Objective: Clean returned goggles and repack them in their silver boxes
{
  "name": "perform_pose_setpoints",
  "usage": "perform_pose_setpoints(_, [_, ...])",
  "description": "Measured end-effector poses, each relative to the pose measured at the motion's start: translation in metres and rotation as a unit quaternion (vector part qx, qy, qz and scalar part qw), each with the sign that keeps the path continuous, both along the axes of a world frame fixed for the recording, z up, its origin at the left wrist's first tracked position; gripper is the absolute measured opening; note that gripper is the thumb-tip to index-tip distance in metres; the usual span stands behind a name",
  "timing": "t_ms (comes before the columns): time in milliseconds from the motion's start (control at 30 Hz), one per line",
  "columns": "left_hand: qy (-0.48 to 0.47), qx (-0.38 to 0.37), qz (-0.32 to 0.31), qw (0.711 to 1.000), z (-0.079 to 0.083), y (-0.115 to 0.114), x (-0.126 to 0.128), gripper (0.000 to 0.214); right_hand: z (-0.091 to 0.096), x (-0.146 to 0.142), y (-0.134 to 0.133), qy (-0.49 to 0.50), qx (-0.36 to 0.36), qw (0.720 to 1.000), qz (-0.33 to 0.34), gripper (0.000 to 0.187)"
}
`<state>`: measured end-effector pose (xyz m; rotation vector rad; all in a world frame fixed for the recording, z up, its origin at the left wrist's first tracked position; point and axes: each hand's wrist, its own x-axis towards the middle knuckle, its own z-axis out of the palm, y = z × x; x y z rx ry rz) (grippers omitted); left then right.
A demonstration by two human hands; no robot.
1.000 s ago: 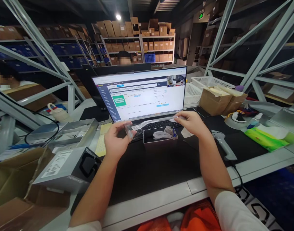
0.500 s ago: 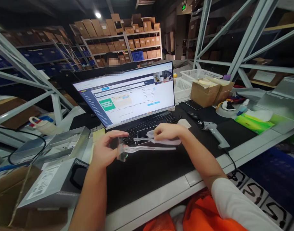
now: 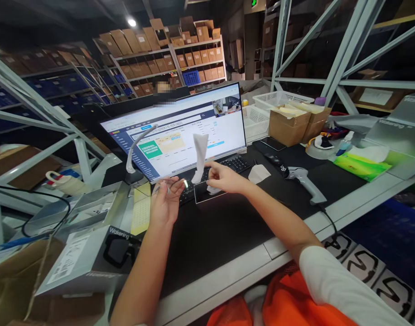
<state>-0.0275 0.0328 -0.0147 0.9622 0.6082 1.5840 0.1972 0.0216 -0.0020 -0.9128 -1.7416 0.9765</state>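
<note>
My left hand (image 3: 165, 201) is closed around the lens end of a pair of clear-framed glasses (image 3: 131, 156). One pale temple arm of the glasses rises in a curve in front of the monitor's left side. The lenses are partly hidden by my fingers. My right hand (image 3: 224, 176) pinches a white wiping cloth (image 3: 200, 151), which stands up above the fingers before the screen. Below that hand lies a flat dark panel with a thin white edge (image 3: 202, 194), over the front of the black keyboard (image 3: 236, 164).
A lit monitor (image 3: 180, 140) stands behind the keyboard. On the right are a crumpled white tissue (image 3: 259, 173), a barcode scanner (image 3: 306, 183), a cardboard box (image 3: 287, 129) and a green wipes pack (image 3: 362, 163). A grey printed box (image 3: 88, 258) sits left, beside a yellow pad (image 3: 140, 208).
The glasses have turned from lying sideways to having a temple arm pointing up. My right hand has moved away from them, and the cloth now stands upright. The view has shifted slightly.
</note>
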Motion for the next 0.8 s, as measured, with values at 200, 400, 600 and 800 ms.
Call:
perform_pose_setpoints(200, [0.077, 0.011, 0.002, 0.997, -0.003, 0.002, 0.0, 0.053, 0.021, 0.014, -0.017, -0.051, 0.053, 0.997, -0.031, 0.031])
perform_pose_setpoints(400, [0.163, 0.031, -0.01, 0.986, -0.005, -0.001, -0.002, 0.054, 0.036, 0.003, -0.036, -0.236, 0.065, 0.969, -0.042, 0.024])
perform_pose_setpoints(600, [0.228, 0.061, 0.013, 0.972, -0.002, 0.002, -0.013, 0.052, 0.041, 0.037, -0.033, -0.143, 0.0, 0.987, 0.072, 0.04])
perform_pose_setpoints(800, [0.244, 0.062, 0.053, 0.966, 0.001, 0.0, -0.011, 0.052, 0.041, 0.053, -0.031, -0.115, -0.017, 0.993, 0.014, 0.041])
